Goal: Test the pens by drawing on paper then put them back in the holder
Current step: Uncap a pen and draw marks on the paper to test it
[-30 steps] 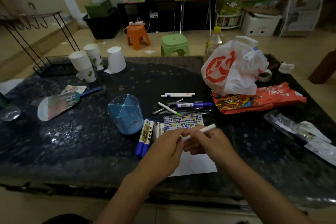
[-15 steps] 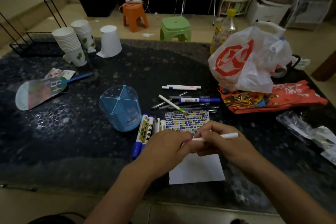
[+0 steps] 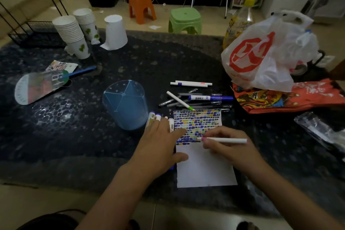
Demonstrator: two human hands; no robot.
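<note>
Head view of a dark stone-patterned table (image 3: 74, 136). Near the front edge lies a white sheet of paper (image 3: 204, 170); its far half is filled with rows of small coloured marks, its near half is blank.

The right hand (image 3: 226, 147) pinches a white pen (image 3: 224, 140) with a pink tip, which points left and lies almost level over the lowest rows of marks; whether the tip touches the paper cannot be made out. The left hand (image 3: 162, 144) lies flat with fingers spread, thumb and forefinger on the paper's left edge. It hides most of a row of thick markers (image 3: 154, 117), of which only the far ends show.

Just left of these stands a translucent blue pen holder (image 3: 125, 103), divided by ribs into compartments; no pens can be made out in it.

Beyond the paper lies a loose heap of pens (image 3: 196, 99), dim and overlapping, so their number is unclear. Toward the right edge sits a knotted white plastic bag (image 3: 265, 56), its contents hidden. At the far left corner stand stacked paper cups (image 3: 71, 33).
</note>
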